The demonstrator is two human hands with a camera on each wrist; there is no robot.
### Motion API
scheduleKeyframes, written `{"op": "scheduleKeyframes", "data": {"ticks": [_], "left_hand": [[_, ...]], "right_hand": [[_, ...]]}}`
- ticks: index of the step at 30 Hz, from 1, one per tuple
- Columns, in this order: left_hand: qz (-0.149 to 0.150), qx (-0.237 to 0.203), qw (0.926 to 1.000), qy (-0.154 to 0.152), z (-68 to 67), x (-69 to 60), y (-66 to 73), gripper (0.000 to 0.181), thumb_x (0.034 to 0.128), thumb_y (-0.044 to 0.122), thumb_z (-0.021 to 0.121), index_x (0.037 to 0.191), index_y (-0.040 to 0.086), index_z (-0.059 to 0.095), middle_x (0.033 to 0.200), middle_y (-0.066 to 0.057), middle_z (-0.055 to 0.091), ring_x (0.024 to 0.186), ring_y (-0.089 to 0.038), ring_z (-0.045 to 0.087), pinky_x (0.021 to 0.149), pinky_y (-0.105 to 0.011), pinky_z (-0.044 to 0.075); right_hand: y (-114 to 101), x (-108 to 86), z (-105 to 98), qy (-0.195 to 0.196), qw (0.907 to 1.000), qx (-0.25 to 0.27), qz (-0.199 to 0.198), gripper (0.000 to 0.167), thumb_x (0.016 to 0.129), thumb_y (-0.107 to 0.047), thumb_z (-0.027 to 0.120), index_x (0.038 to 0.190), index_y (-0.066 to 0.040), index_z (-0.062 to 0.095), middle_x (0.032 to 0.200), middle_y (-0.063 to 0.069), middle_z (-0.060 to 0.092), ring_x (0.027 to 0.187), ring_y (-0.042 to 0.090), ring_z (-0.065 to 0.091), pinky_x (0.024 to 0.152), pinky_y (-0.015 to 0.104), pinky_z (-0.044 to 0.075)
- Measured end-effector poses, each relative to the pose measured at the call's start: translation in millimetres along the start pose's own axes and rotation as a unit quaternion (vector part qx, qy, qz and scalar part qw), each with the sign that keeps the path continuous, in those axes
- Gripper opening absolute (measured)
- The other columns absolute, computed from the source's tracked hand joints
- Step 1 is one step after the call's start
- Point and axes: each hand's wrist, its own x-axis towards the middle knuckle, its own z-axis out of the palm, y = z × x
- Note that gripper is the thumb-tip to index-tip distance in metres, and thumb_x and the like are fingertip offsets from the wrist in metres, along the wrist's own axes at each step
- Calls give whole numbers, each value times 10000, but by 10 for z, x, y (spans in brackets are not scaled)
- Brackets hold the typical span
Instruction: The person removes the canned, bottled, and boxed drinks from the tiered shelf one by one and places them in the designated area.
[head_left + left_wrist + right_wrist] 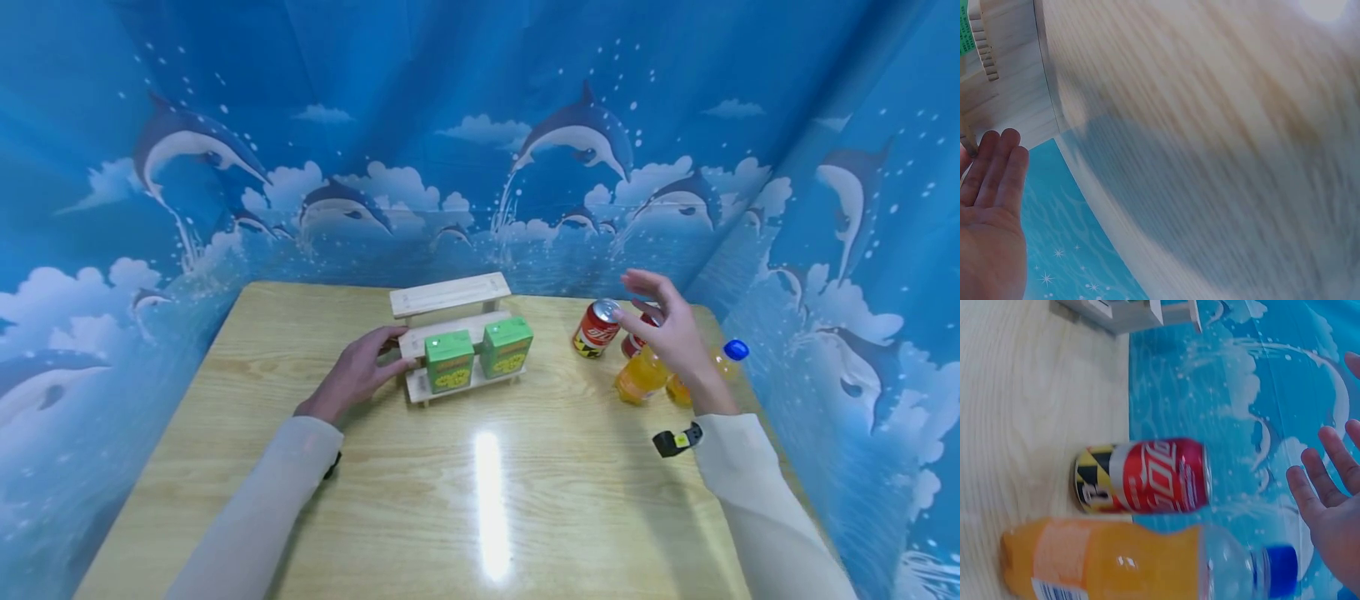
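A small stepped wooden rack [450, 295] carries two green cartons [449, 362] [506, 347] on its lower part. My left hand [354, 372] holds the rack's left end between thumb and fingers; the left wrist view has the hand [992, 206] against the pale wood [1019, 75]. Over the drinks at the right, my right hand [671, 329] is raised with spread, slightly bent fingers and holds nothing. Below and beside it are a red can [596, 331], a second can partly hidden, and two orange bottles [641, 377]. The right wrist view shows this hand [1335, 512] apart from a can [1144, 476] and a bottle [1122, 559].
The light wooden table [405, 500] reaches back to a blue curtain [450, 100] printed with dolphins, which also stands along both sides. A bright strip of light reflects on the tabletop in front of the rack.
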Motion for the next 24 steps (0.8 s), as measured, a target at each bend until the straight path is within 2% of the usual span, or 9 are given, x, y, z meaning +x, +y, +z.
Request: {"op": "scheduleKeyframes", "data": {"ticks": [4, 8, 12, 15, 19, 24], "left_hand": [[11, 15, 10000, 21, 6, -6, -10, 635, 1048, 302, 768, 1601, 116, 519, 1542, -171, 610, 1406, -396, 619, 1166, -569, 552], [18, 24, 10000, 28, 3, -12, -9, 636, 1048, 304, 767, 1603, 117, 517, 1547, -174, 606, 1406, -400, 618, 1163, -575, 552], [32, 43, 10000, 23, 2, -7, -7, 630, 1053, 297, 762, 1603, 113, 516, 1555, -176, 600, 1407, -400, 617, 1163, -577, 552], [-3, 58, 10000, 2, 0, -3, -3, 631, 1056, 295, 759, 1607, 112, 512, 1560, -178, 595, 1412, -404, 612, 1168, -577, 548], [-40, 40, 10000, -5, -3, 0, 5, 630, 1056, 290, 759, 1606, 108, 511, 1558, -179, 597, 1414, -404, 611, 1173, -574, 545], [-56, 22, 10000, 25, -3, -3, 11, 623, 1052, 301, 764, 1595, 110, 523, 1544, -169, 610, 1407, -390, 618, 1169, -570, 550]], "right_hand": [[-1, 38, 143, -233, 9995, 198, 55, 679, 1066, -235, 741, 1659, -181, 415, 1683, 101, 463, 1560, 321, 413, 1312, 591, 373], [20, 74, 287, -396, 9985, 364, 86, 681, 1061, -240, 749, 1654, -160, 423, 1680, 115, 462, 1565, 353, 415, 1306, 617, 366], [60, 92, 430, -539, 9974, 449, 178, 687, 1058, -263, 755, 1656, -179, 426, 1678, 100, 466, 1572, 341, 429, 1275, 615, 410], [102, 108, 537, -649, 9961, 571, 192, 673, 1059, -233, 751, 1651, -189, 432, 1670, 82, 473, 1566, 304, 433, 1290, 607, 395], [137, 134, 660, -838, 9936, 756, 64, 682, 1056, -182, 748, 1655, -159, 423, 1659, 112, 466, 1559, 328, 417, 1327, 592, 354], [158, 161, 810, -1059, 9906, 867, -34, 714, 1043, -178, 759, 1661, -121, 405, 1658, 135, 455, 1551, 372, 413, 1316, 587, 380]]}}
